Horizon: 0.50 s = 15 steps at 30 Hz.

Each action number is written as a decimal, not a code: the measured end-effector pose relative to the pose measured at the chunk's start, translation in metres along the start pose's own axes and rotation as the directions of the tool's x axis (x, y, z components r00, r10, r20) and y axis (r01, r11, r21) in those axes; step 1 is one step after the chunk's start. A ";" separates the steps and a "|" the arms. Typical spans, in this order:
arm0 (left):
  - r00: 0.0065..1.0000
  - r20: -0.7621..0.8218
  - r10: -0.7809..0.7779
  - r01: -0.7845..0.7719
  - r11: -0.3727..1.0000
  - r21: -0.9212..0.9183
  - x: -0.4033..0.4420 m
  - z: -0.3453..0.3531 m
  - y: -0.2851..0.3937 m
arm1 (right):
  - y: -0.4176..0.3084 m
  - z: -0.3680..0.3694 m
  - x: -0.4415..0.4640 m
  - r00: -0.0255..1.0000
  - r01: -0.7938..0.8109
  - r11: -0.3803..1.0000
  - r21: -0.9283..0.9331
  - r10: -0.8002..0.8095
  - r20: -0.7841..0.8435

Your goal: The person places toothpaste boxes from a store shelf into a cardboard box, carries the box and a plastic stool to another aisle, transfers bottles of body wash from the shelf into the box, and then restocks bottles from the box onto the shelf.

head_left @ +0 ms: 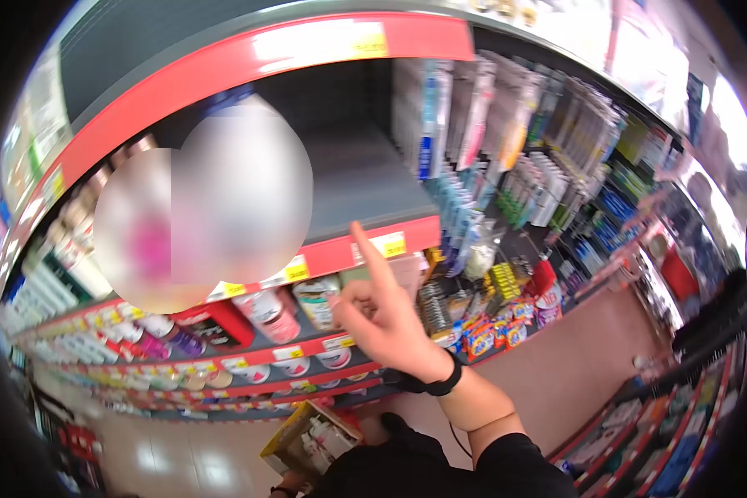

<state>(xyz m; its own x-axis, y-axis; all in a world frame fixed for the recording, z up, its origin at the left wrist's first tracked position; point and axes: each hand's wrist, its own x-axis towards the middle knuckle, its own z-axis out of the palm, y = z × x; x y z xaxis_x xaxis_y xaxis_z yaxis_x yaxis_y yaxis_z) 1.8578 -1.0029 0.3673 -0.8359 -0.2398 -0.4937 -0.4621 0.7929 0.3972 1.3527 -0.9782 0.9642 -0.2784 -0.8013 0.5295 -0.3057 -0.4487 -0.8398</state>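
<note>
My right hand (394, 324), with a black band at the wrist, is raised before the shelf. Its index finger is stretched out, its other fingers are curled, and nothing shows in it. The fingertip overlaps the front edge of a grey shelf (357, 178), beside a yellow and white price label (390, 244). At the bottom, partly cut off, my left hand (289, 480) grips the near side of a yellow-edged cardboard box (280, 451). White bottles or tubes (328, 438) lie inside the box.
Lower shelves hold a pink-and-white container (271, 315) and several purple bottles (178, 336). Hanging packages (506, 108) fill the rack at the right. Orange packs (481, 336) sit below them. Another shelf (672, 423) stands at the lower right. A large blur hides part of the left shelf.
</note>
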 end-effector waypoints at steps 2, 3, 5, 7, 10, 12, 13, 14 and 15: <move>0.999 -0.048 -0.003 0.007 0.996 0.085 -0.001 0.014 0.005 | -0.001 0.006 0.006 1.000 0.004 1.000 0.009 -0.004 -0.005; 0.996 -0.069 -0.057 0.061 0.996 0.066 0.002 0.019 0.010 | -0.006 0.008 0.009 1.000 0.017 0.999 -0.035 -0.017 0.011; 0.983 -0.096 -0.156 0.160 0.987 0.026 0.003 0.020 0.022 | -0.007 0.019 0.016 0.997 0.033 0.999 0.021 -0.034 0.066; 0.960 -0.080 -0.267 0.278 0.943 0.185 0.001 0.013 0.034 | -0.003 0.032 0.022 0.994 0.033 0.992 0.121 -0.045 0.101; 0.926 -0.071 -0.370 0.346 0.911 -0.227 -0.001 0.026 0.036 | -0.013 0.046 0.029 0.988 0.047 0.998 0.043 -0.053 0.142; 0.893 -0.022 -0.450 0.370 0.760 -0.535 -0.005 0.033 0.041 | -0.013 0.051 0.031 0.989 0.005 1.000 0.007 -0.006 0.147; 0.872 0.003 -0.489 0.367 0.650 -0.665 -0.007 0.035 0.045 | -0.012 0.055 0.030 0.987 0.007 1.000 0.013 -0.009 0.163; 0.792 0.154 -0.591 0.416 0.338 -0.844 -0.007 0.038 0.051 | -0.009 0.059 0.030 0.992 0.003 0.998 0.068 -0.011 0.129; 0.707 0.328 -0.626 0.404 -0.023 -0.914 -0.010 0.033 0.060 | -0.006 0.063 0.031 0.995 0.001 0.992 0.126 -0.013 0.099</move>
<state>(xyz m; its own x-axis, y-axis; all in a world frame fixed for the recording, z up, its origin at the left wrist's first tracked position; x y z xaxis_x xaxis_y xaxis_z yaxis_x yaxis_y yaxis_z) 1.8478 -0.9342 0.3706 -0.2046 -0.4820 -0.8520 -0.5977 -0.6277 0.4987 1.4036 -1.0255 0.9776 -0.1832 -0.8303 0.5263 -0.1890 -0.4956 -0.8477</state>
